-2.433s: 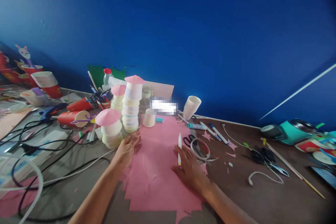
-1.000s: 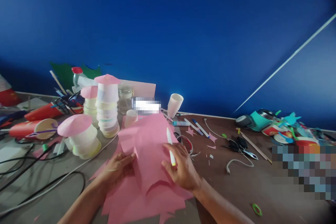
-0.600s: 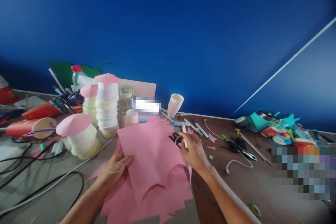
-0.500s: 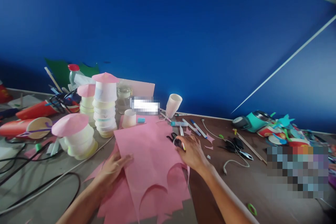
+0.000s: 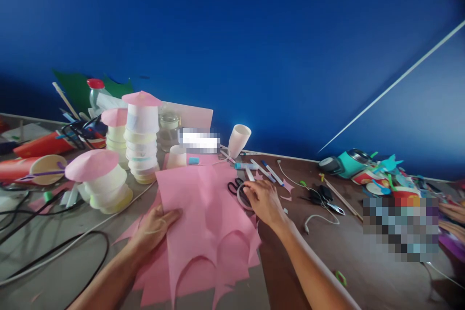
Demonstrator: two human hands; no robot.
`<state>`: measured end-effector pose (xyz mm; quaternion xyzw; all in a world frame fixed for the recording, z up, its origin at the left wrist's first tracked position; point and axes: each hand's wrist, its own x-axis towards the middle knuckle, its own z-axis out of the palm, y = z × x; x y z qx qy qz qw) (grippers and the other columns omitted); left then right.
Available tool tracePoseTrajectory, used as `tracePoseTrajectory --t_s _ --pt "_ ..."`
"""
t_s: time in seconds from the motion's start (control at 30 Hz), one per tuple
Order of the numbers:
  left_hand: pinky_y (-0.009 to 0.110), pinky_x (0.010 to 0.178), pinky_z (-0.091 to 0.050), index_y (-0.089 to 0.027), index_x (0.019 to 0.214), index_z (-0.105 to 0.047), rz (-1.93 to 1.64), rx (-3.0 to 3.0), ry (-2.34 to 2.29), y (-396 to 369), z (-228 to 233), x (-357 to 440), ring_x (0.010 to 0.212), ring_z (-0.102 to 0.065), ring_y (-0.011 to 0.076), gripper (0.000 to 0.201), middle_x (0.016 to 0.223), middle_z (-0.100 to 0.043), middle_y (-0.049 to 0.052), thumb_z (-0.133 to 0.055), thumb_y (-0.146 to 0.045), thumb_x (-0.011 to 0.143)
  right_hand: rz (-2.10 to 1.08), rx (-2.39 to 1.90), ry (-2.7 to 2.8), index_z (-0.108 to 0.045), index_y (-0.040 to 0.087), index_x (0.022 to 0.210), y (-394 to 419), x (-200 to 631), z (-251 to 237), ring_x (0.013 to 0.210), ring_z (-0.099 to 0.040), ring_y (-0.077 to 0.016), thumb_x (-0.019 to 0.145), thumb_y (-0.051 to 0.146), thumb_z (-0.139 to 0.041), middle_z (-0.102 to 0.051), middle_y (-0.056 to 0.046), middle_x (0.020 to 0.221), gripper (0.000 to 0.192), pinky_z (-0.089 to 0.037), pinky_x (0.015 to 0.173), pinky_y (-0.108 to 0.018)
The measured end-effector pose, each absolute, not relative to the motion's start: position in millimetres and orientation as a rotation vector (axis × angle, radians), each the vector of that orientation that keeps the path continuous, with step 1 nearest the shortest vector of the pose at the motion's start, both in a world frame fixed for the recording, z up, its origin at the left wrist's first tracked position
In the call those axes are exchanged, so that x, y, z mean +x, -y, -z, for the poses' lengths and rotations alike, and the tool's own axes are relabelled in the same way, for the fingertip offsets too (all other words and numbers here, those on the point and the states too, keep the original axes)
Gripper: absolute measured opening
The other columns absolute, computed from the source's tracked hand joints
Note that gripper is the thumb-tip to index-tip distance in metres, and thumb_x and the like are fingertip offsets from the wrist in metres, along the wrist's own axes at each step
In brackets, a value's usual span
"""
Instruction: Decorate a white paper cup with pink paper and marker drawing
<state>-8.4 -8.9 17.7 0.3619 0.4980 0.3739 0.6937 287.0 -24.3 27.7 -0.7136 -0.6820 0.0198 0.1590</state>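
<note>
My left hand (image 5: 156,230) grips the left edge of a pink paper sheet (image 5: 198,208), thumb on top and fingers underneath. Curved cut-outs mark the sheet's near edge, and more pink paper lies below it. At the sheet's right side, my right hand (image 5: 267,203) pinches a thin whitish ring (image 5: 241,198) that looks like a roll of tape. Just behind the ring lie scissors (image 5: 233,188) with black handle loops; their blades are hidden. Pens (image 5: 272,173) and pink paper scraps (image 5: 287,188) lie beyond my right hand.
On the left stand stacked paper cups with pink cone tops (image 5: 141,140), a squat one (image 5: 105,181) nearer. A tilted white cup (image 5: 239,141) is by the wall. Cables (image 5: 83,240) cross the left side. Right are black-handled pliers (image 5: 336,208), a teal container (image 5: 350,163) and another person's hand (image 5: 454,215).
My right hand has shifted slightly up and left, and the whitish ring now shows more clearly at its fingertips. The pink sheet has moved a little left. Another person's hand has appeared at right.
</note>
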Motion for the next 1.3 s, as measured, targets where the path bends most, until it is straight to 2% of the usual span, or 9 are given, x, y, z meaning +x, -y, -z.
tracePoseTrajectory --t_s 0.13,0.23,0.33,0.47,0.57,0.87,0.97,1.1,1.3 --pt "0.025 0.057 -0.056 -0.014 0.077 -0.07 -0.944 0.811 -1.054 7 -25 -15 0.059 -0.069 0.0177 0.037 0.07 -0.076 0.003 -0.09 -0.036 0.055 0.202 -2.162 1.835 -0.063 0.022 0.127 20 296 -17 0.11 -0.058 -0.0287 0.092 0.018 -0.05 -0.068 -0.011 0.119 0.037 -0.041 0.095 -0.041" --pt "0.023 0.051 -0.053 -0.015 0.076 -0.069 -0.908 0.725 -1.045 7 -31 -20 0.053 -0.067 0.0159 0.034 0.064 -0.074 0.0 -0.089 -0.034 0.057 0.161 -2.296 1.869 -0.063 0.021 0.128 16 301 -10 0.111 -0.059 -0.0306 0.09 0.018 -0.053 -0.067 -0.014 0.121 0.039 -0.042 0.093 -0.041" --pt "0.026 0.047 -0.053 -0.017 0.072 -0.068 -0.836 0.669 -1.038 8 -34 -23 0.048 -0.066 0.0179 0.029 0.058 -0.072 0.0 -0.088 -0.031 0.055 0.081 -2.334 1.895 -0.066 0.022 0.123 12 304 -7 0.108 -0.063 -0.0264 0.091 0.016 -0.051 -0.071 -0.012 0.114 0.036 -0.044 0.091 -0.035" --pt "0.031 0.051 -0.056 -0.018 0.078 -0.071 -0.779 0.667 -1.011 9 -33 -22 0.053 -0.069 0.0219 0.029 0.064 -0.075 0.002 -0.086 -0.029 0.057 0.084 -2.338 1.875 -0.065 0.022 0.124 11 312 -10 0.105 -0.065 -0.0215 0.094 0.012 -0.043 -0.072 -0.009 0.114 0.039 -0.044 0.089 -0.03" --pt "0.03 0.051 -0.056 -0.016 0.078 -0.072 -0.764 0.677 -0.976 11 -29 -20 0.052 -0.069 0.0214 0.031 0.064 -0.075 0.004 -0.088 -0.031 0.055 0.181 -2.313 1.836 -0.066 0.022 0.124 12 317 -12 0.108 -0.063 -0.0232 0.092 0.008 -0.041 -0.069 -0.01 0.118 0.043 -0.042 0.092 -0.034" --pt "0.031 0.053 -0.056 -0.013 0.076 -0.075 -0.648 0.719 -0.948 11 -21 -16 0.056 -0.071 0.0244 0.032 0.068 -0.077 0.009 -0.087 -0.035 0.057 0.405 -2.258 1.874 -0.075 0.025 0.108 10 318 -11 0.106 -0.052 -0.0306 0.093 0.011 -0.042 -0.07 -0.009 0.106 0.039 -0.033 0.092 -0.044" --pt "0.031 0.055 -0.055 -0.014 0.075 -0.075 -0.656 0.762 -0.952 12 -22 -14 0.058 -0.071 0.0239 0.026 0.069 -0.077 0.009 -0.085 -0.033 0.06 0.395 -2.242 1.889 -0.074 0.025 0.108 9 316 -9 0.108 -0.05 -0.0313 0.094 0.013 -0.043 -0.07 -0.009 0.108 0.036 -0.032 0.093 -0.045" --pt "0.028 0.055 -0.054 -0.016 0.072 -0.075 -0.669 0.798 -0.976 13 -25 -12 0.058 -0.069 0.0215 0.02 0.069 -0.077 0.006 -0.085 -0.029 0.061 0.369 -2.207 1.85 -0.07 0.023 0.117 11 310 -12 0.112 -0.05 -0.0305 0.092 0.013 -0.044 -0.069 -0.009 0.113 0.037 -0.032 0.095 -0.044" --pt "0.028 0.056 -0.054 -0.014 0.07 -0.073 -0.74 0.722 -1.009 13 -25 -8 0.061 -0.07 0.0222 0.019 0.067 -0.076 0.007 -0.085 -0.024 0.06 0.214 -2.238 1.949 -0.074 0.026 0.103 18 306 -23 0.108 -0.055 -0.0283 0.093 0.024 -0.049 -0.071 -0.006 0.107 0.027 -0.035 0.095 -0.044"
